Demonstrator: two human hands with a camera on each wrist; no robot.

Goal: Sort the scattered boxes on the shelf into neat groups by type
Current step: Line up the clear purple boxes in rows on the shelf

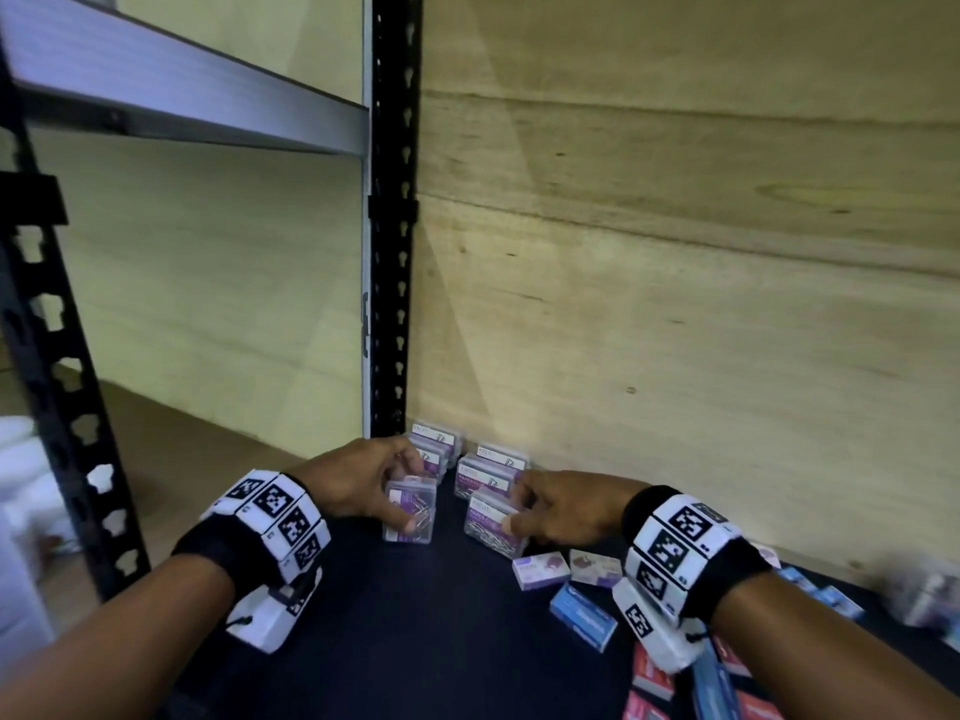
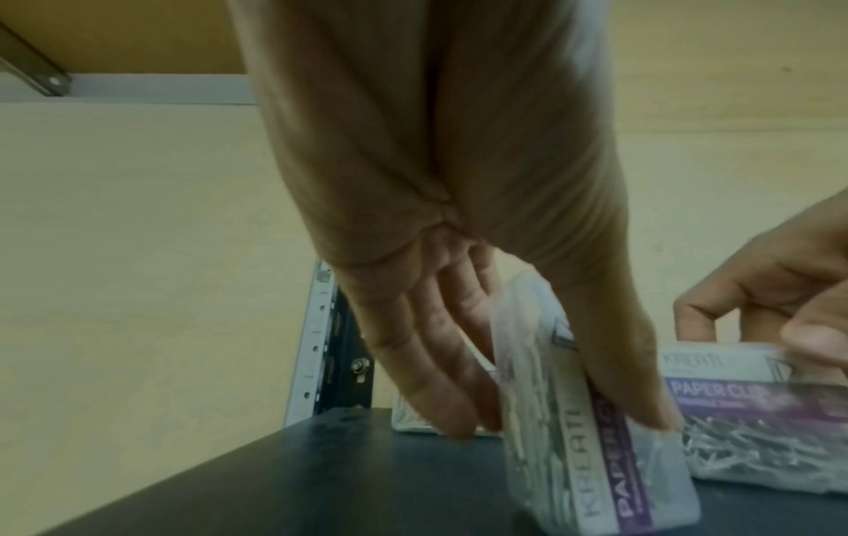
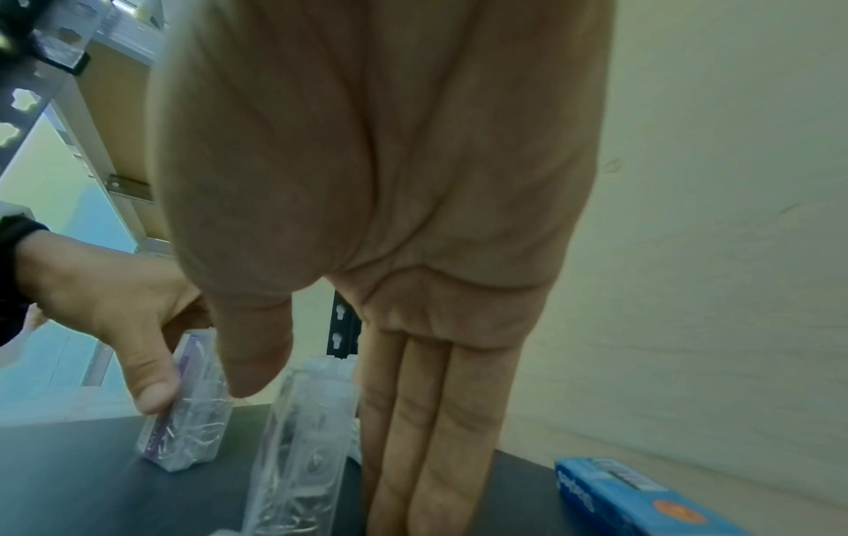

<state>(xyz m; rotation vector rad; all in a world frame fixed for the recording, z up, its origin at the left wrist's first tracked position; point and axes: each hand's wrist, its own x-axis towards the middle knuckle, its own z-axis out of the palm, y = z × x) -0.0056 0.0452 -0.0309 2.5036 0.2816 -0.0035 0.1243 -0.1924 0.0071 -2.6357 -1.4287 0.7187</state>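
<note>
Left hand (image 1: 358,478): grip closed, thumb one side and fingers (image 2: 427,366) the other, on a clear plastic paper-clip box with purple label (image 1: 409,510), upright on the black shelf (image 1: 415,636).

Right hand (image 1: 563,506): grip around a second clear paper-clip box (image 1: 491,522), thumb in front, straight fingers (image 3: 427,435) behind.

Behind both: two rows of matching clear boxes (image 1: 470,459) in the corner by the plywood wall (image 1: 675,252).

Right foreground: small purple cartons (image 1: 540,570), blue cartons (image 1: 582,618), red cartons (image 1: 652,678), scattered.
</note>
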